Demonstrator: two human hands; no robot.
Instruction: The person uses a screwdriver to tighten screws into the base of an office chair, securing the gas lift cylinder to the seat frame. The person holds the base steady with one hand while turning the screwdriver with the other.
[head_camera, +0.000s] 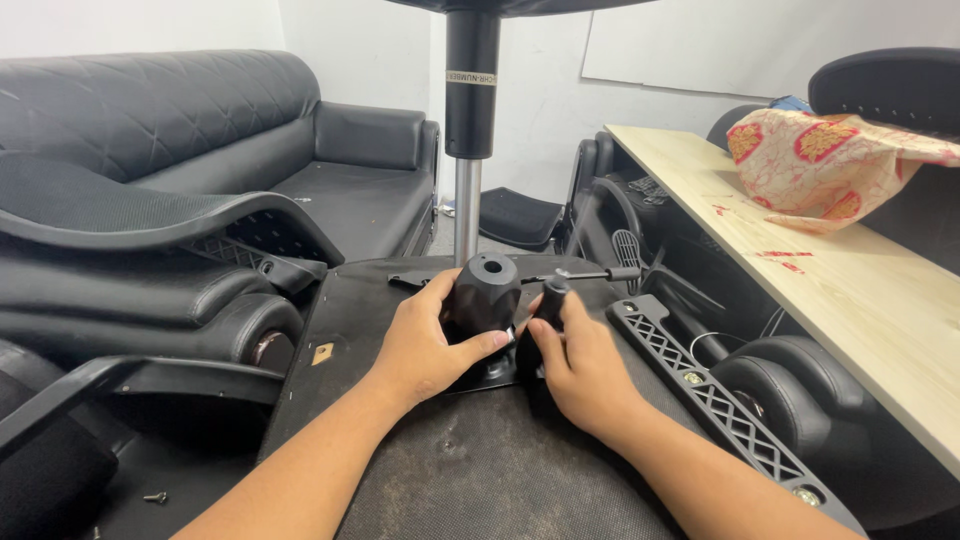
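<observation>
At the centre of the frame, the left hand (425, 350) wraps its grip around a black domed chair mechanism (484, 296) with a round socket in its top, thumb lying across the lower front and fingers curled behind the left side. Just to its right, the right hand (578, 362) is closed around a black tool handle (553, 300) that stands upright beside the dome. Both rest on the dark underside of an overturned seat base (400, 440), where a metal mounting plate (490, 375) shows between the two hands. A thin lever with a black knob (600, 274) sticks out toward the right behind the right hand. Directly above, a gas lift column (470, 110) of another chair rises to the top edge. A black latticed armrest bracket (720, 410) lies at the lower right. A black leather sofa (200, 130) fills the upper left, and a pale wooden bench (850, 290) carrying a patterned cloth bundle (830, 165) runs along the right.
</observation>
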